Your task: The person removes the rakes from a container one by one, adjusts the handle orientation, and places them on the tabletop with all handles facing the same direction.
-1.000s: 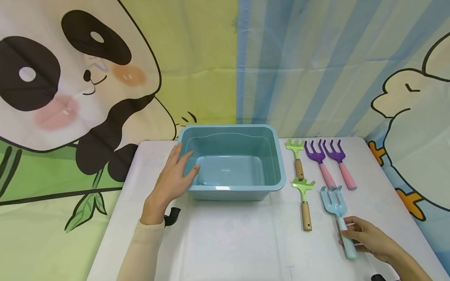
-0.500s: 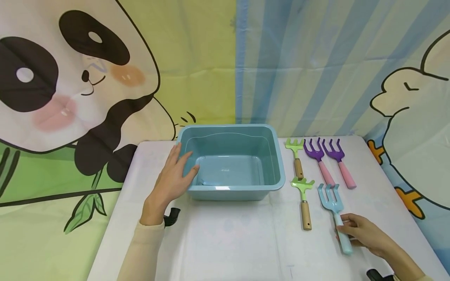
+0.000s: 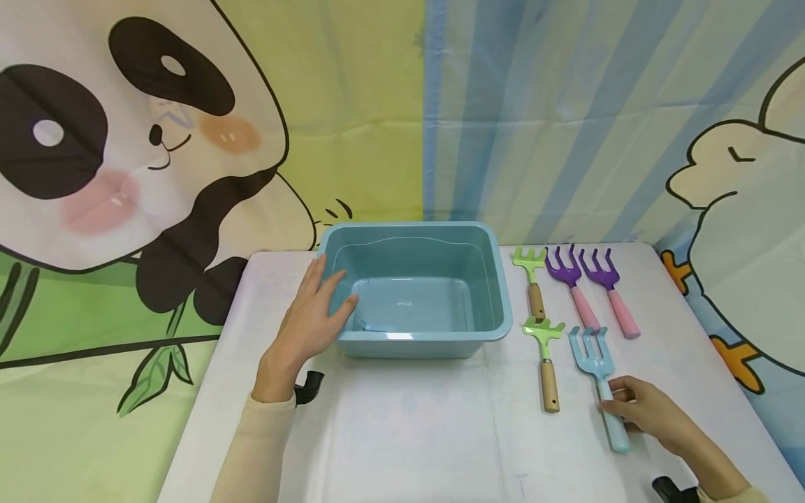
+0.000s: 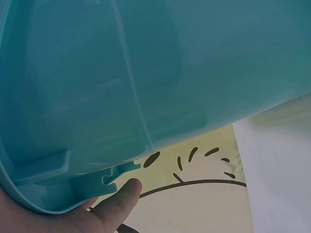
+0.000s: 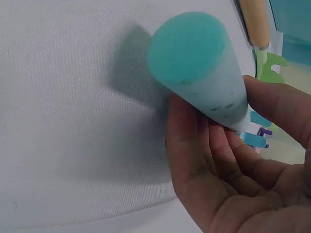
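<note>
In the head view, my left hand (image 3: pixel 311 318) rests over the left rim of a blue plastic basin (image 3: pixel 415 337), fingers spread and fairly straight. From the left wrist, a finger (image 4: pixel 121 204) shows beneath the basin's rim, beside the outer wall (image 4: pixel 160 73). My right hand (image 3: pixel 648 412) pinches the handle of a light blue hand fork (image 3: pixel 592 362) between thumb and fingers, its tines toward the back. The right wrist view shows the handle's round end (image 5: pixel 187 48) close over the cloth. Left of this fork lies a green hand rake (image 3: pixel 544 342) with a wooden handle.
Behind the blue fork lie another green rake (image 3: pixel 533 283) and two purple forks with pink handles, one nearer the middle (image 3: pixel 574 283) and one farther right (image 3: pixel 611 290). White cloth (image 3: pixel 409 433) covers the table. A cartoon-printed curtain (image 3: pixel 365 112) hangs behind.
My right hand has shifted the light blue fork slightly left and toward the back, close beside the purple forks. The left hand and the basin have stayed in place.
</note>
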`<state>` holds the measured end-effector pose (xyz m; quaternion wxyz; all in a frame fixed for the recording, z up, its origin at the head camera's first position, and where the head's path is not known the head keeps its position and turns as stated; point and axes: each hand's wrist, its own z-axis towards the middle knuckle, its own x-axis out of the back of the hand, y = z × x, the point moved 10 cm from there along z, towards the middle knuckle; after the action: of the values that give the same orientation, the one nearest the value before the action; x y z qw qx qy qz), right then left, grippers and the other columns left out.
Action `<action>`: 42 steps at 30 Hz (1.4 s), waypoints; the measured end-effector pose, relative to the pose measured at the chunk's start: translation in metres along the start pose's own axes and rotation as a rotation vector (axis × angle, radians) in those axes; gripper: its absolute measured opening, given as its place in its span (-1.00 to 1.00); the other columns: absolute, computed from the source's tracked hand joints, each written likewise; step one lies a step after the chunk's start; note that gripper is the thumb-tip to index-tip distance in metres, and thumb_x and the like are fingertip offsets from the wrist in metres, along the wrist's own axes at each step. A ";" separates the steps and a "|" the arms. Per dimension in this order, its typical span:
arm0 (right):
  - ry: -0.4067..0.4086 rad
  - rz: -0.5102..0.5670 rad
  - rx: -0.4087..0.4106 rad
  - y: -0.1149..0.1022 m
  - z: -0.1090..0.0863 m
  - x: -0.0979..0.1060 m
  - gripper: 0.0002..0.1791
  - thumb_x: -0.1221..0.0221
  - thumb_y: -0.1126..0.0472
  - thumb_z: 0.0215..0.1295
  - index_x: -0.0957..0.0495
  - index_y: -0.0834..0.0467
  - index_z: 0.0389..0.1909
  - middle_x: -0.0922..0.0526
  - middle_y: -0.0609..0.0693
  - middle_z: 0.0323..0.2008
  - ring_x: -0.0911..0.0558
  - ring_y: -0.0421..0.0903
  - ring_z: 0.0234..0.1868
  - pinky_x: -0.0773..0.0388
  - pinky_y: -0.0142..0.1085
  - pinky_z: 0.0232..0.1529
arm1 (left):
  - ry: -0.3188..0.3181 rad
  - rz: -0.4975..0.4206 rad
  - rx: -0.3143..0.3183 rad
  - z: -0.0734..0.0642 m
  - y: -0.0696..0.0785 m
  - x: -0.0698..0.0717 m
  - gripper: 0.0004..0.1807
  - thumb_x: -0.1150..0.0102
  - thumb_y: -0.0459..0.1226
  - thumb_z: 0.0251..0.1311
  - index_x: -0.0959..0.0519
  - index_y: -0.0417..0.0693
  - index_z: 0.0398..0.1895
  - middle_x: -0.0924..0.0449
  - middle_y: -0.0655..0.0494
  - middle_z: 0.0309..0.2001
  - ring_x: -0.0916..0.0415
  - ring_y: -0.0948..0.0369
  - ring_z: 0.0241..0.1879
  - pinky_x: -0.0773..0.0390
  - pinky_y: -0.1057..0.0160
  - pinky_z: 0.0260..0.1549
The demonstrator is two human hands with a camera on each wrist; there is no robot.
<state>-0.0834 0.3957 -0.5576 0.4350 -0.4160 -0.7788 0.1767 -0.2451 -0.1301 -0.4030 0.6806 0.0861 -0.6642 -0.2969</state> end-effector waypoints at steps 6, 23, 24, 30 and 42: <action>0.016 -0.029 -0.006 -0.002 0.002 0.002 -0.33 -0.35 0.20 0.29 -0.27 0.59 0.15 -0.46 0.24 -0.16 -0.53 -0.02 -0.25 -0.67 -0.13 -0.26 | -0.003 -0.001 0.002 0.000 0.002 0.001 -0.22 0.12 0.24 0.42 -0.27 -0.05 0.51 0.29 0.03 0.61 0.44 0.12 0.56 -0.06 -0.26 0.36; 0.044 -0.085 0.209 -0.073 -0.002 0.038 -0.43 -0.22 0.23 0.42 -0.29 0.53 0.23 -0.57 0.27 -0.09 -0.66 0.12 -0.15 -0.68 -0.17 -0.23 | -0.015 -0.013 -0.001 -0.001 0.001 0.000 -0.19 0.15 0.27 0.41 -0.26 -0.06 0.51 0.32 0.04 0.61 0.46 0.13 0.56 -0.05 -0.27 0.36; 0.039 -0.083 0.235 -0.083 -0.003 0.040 -0.43 -0.22 0.23 0.43 -0.29 0.52 0.24 -0.57 0.28 -0.08 -0.65 0.14 -0.13 -0.68 -0.17 -0.22 | -0.016 -0.015 -0.001 -0.001 0.001 0.000 -0.19 0.15 0.27 0.41 -0.26 -0.06 0.51 0.32 0.04 0.61 0.47 0.14 0.56 -0.05 -0.26 0.36; -0.007 -0.083 0.379 -0.153 -0.008 0.047 -0.46 -0.22 0.17 0.44 -0.33 0.42 0.26 -0.56 0.26 -0.04 -0.66 0.09 -0.12 -0.68 -0.17 -0.19 | -0.014 -0.016 -0.005 -0.001 0.002 0.000 -0.20 0.15 0.26 0.42 -0.26 -0.06 0.51 0.32 0.02 0.61 0.46 0.12 0.56 -0.06 -0.27 0.35; -0.079 -0.083 0.616 -0.312 -0.025 0.030 -0.52 -0.20 0.12 0.45 -0.40 0.20 0.29 -0.57 0.17 -0.05 -0.66 0.05 -0.11 -0.66 -0.21 -0.12 | -0.006 -0.017 -0.010 -0.001 0.002 0.001 -0.20 0.15 0.25 0.42 -0.26 -0.07 0.51 0.31 0.01 0.61 0.43 0.09 0.57 -0.06 -0.28 0.34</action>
<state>-0.2257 0.2332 -0.3288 0.5166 -0.2255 -0.7213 0.4026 -0.2438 -0.1294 -0.4009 0.6764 0.0876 -0.6641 -0.3064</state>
